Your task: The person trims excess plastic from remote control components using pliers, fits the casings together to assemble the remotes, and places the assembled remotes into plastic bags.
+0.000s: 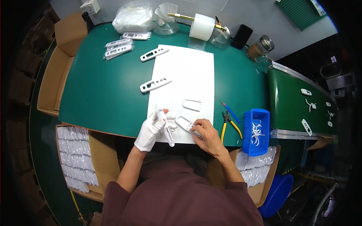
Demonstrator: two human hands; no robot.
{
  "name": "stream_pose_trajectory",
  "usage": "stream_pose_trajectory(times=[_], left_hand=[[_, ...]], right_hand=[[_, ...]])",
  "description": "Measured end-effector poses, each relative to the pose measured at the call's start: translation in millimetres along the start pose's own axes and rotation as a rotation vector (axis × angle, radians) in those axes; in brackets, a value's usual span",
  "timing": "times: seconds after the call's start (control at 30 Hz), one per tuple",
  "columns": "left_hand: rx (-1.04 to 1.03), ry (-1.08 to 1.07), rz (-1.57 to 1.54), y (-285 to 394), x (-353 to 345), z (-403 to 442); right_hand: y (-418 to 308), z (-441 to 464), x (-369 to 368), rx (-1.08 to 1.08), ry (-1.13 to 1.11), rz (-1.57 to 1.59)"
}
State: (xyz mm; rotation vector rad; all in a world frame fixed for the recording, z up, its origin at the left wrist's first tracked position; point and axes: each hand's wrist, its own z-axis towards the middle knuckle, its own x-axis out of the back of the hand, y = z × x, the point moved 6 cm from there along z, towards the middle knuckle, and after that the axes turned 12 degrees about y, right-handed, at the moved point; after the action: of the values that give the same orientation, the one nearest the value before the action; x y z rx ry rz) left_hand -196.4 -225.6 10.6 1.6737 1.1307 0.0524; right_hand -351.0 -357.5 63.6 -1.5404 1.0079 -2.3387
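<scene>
My left hand [147, 135], in a white glove, is closed around a long white plastic shell [166, 131] tilted on edge over the paper's lower left. My bare right hand [209, 138] has its fingers bent onto the lower end of a white plastic cover [184, 122], which lies slanted on the white paper [184, 71]. The fingertips partly hide that cover. Just above it rests a second small white cover [192, 105]. Two white casings with cut-out holes lie farther up, an upper casing [154, 54] and a lower casing [155, 85].
Right of the paper are yellow-handled cutters [227, 126], a blue pen-like tool [230, 113] and a blue bin [256, 148] of white scraps. A green conveyor [290, 101] carries white parts. Bagged casings [118, 49], a film roll [202, 27] and a jar [261, 48] stand behind.
</scene>
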Motion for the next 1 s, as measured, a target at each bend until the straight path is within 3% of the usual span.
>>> stream_pose_trajectory(times=[0.1, 0.3, 0.37, 0.53, 0.63, 0.67, 1.0], left_hand=[[0.03, -0.173, 0.038, 14.2, -11.4, 14.1], [0.007, -0.159, 0.051, 32.1, -26.3, 22.6], [0.047, -0.127, -0.043, 21.1, -20.1, 21.8], [0.065, -0.101, 0.022, -4.9, -25.6, 5.1], [-0.054, -0.048, 0.172, -15.0, -29.3, 2.3], [-0.003, -0.097, 0.05, -17.6, -33.9, -0.4], [-0.025, -0.03, 0.153, -23.4, -37.1, -2.0]], right_hand=[[-8.4, -9.7, -8.1, 0.017, -0.053, 0.027], [-9.0, -29.1, -7.6, -0.067, -0.069, 0.179], [9.9, -34.1, 2.1, -0.336, 0.034, 0.365], [20.6, -35.0, -0.6, -0.507, 0.273, 0.836], [5.1, -30.6, -14.3, -0.537, 0.17, 0.886], [2.1, -30.9, -18.6, -0.541, 0.156, 0.91], [-5.0, -35.1, -28.1, -0.512, 0.169, 0.834]])
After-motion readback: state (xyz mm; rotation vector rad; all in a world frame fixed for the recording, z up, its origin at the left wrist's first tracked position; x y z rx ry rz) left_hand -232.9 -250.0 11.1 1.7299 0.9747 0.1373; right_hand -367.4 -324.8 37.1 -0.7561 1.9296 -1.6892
